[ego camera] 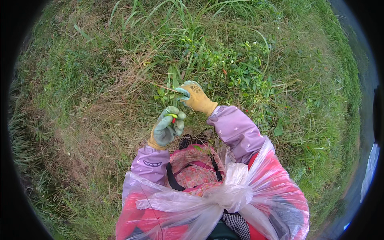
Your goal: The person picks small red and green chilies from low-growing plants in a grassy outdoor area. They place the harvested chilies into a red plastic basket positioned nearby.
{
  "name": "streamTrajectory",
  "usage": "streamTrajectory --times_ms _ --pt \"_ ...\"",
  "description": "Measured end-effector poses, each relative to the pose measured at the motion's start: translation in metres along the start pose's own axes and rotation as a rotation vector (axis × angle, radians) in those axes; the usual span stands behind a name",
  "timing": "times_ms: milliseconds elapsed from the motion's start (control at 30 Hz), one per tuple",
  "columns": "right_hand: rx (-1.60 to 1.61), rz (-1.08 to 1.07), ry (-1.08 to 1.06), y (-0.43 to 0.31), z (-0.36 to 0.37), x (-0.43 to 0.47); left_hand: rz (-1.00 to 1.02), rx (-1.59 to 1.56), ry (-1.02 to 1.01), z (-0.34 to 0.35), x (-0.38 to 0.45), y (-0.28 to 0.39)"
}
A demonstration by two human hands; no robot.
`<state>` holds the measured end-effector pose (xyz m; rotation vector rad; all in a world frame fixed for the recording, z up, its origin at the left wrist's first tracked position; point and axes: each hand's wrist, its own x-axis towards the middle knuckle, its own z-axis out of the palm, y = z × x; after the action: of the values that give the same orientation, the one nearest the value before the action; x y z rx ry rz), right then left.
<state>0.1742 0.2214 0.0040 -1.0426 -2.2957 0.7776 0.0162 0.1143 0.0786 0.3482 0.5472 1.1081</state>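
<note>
My left hand (pixel 169 127), in a yellow glove with grey-green coated fingers, is curled palm up around a few small chili peppers. A green chili pepper (pixel 171 115) and a red chili pepper (pixel 173 120) show between its fingers. Just above and to the right, my right hand (pixel 193 96) wears a matching glove. Its thumb and fingers pinch at a thin plant stem (pixel 163 87) with leaves; how firmly it grips is partly hidden. Around the right hand grows a leafy chili plant (pixel 237 72) with small white flowers and green pods.
A floral fabric bag (pixel 198 174) with dark straps hangs at my front. Clear plastic sheeting (pixel 228 195) is knotted across my body. Tall grass (pixel 186 27) and dry grass (pixel 87 144) surround the plants. A red-orange pepper (pixel 224 72) shows among the leaves. Dark ground sheeting (pixel 366 120) lies at far right.
</note>
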Motion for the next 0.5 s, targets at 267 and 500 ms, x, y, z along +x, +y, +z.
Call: streamTrajectory --times_ms 267,500 --pt "0.066 -0.164 0.011 -0.040 0.034 -0.024 0.027 0.025 -0.043 0.033 0.061 0.035" --pt "0.142 -0.198 -0.141 -0.047 0.043 -0.064 -0.154 0.518 -0.161 0.026 0.134 0.017"
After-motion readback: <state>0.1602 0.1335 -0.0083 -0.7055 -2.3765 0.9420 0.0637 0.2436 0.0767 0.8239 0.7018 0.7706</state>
